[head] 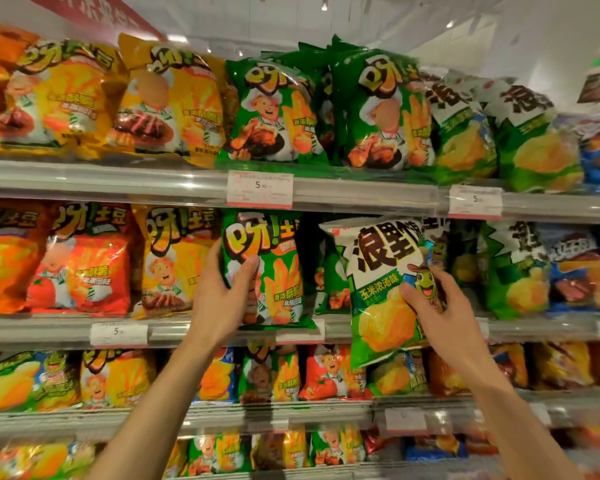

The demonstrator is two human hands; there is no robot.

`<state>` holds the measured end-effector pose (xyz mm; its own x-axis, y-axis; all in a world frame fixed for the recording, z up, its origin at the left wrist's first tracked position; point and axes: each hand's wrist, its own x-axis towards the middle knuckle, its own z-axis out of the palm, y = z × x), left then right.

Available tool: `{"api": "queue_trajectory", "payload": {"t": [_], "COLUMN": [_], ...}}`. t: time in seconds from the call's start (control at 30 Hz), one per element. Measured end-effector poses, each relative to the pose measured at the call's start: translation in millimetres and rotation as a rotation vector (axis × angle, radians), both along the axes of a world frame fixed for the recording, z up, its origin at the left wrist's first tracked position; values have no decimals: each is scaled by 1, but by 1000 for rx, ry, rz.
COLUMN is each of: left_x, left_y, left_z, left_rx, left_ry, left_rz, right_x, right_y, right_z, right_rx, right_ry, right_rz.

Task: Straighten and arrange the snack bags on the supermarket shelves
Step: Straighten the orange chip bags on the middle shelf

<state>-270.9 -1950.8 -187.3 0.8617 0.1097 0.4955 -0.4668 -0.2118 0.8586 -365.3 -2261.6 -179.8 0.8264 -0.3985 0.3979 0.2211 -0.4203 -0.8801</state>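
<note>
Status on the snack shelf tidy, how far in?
Done: top shelf bags stand in fairly neat rows. In hand: left hand grips a green fries bag on the second shelf; right hand holds a tilted green-and-white chip bag out front. Left: seat both; lower shelves look jumbled.

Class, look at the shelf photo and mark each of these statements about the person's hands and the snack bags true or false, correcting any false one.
1. The left hand grips a green bag of potato sticks standing on the second shelf. True.
2. The right hand is empty. False: it holds a white and green crisp bag.
3. The white and green crisp bag sits squarely on the shelf. False: it is tilted and hangs down past the shelf edge.
4. A price tag hangs on the rail above the green bag. True.
5. The top shelf holds only blue bags. False: it shows orange, yellow and green bags too.
</note>
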Motion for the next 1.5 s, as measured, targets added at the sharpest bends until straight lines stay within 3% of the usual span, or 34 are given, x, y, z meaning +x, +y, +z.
{"api": "queue_trajectory", "payload": {"t": [0.1, 0.6, 0.77, 0.9, 1.0, 1.17, 1.37, 1.5], "left_x": [17, 45, 43, 51, 52, 43, 27, 18], "left_y": [-18, -39, -42, -44, -47, -48, -40, -27], "left_z": [5, 0, -6, -6, -4, -3, -2, -1], "left_rx": [16, 80, 236, 283, 282, 252, 142, 101], "left_ry": [24, 123, 44, 100, 162, 113, -10, -61], "left_rz": [-61, 146, 262, 232, 174, 159, 234, 212], "right_x": [-4, 55, 75, 79, 80, 70, 46, 28], "right_y": [-20, -106, -109, -113, -115, -117, -97, -77], "right_z": [-3, 3, -6, -14, -12, -16, -17, -24], "right_rx": [16, -38, -98, -134, -160, -190, -296, -309], "right_ry": [-11, -66, 22, 90, 125, 119, -2, -41], "right_rz": [-54, -212, -185, -164, -152, -147, -386, -421]}}
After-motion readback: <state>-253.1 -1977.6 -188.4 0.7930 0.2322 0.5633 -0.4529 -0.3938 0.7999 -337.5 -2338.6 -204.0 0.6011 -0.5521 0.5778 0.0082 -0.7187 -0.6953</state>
